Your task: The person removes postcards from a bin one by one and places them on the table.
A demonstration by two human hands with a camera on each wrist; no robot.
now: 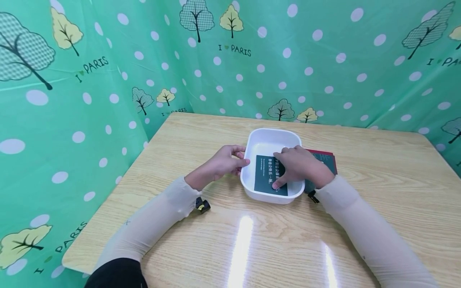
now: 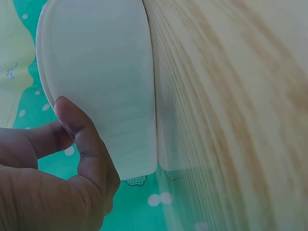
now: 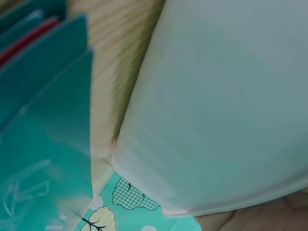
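Observation:
A white plastic basin point(image 1: 259, 197) stands on the wooden table, its long side running away from me. My left hand point(image 1: 230, 160) holds its left rim, thumb over the edge and fingers along the outer wall. In the left wrist view, that hand's fingers point(image 2: 86, 144) are right at the basin's rim. My right hand point(image 1: 297, 164) reaches over the right rim and grips a dark green card point(image 1: 264, 176) with white printed writing inside the basin. Thumb and fingers are spread across the card's right part, covering some writing. In the right wrist view, the basin's wall point(image 3: 207, 110) hides most of that hand.
Right of the basin, partly behind my right forearm, lie several dark green cards point(image 1: 325, 160) with a red one point(image 1: 335, 162) among them. The right wrist view shows the green cards point(image 3: 48, 134) close beside the basin. A green patterned curtain point(image 1: 259, 72) hangs behind the table point(image 1: 389, 180).

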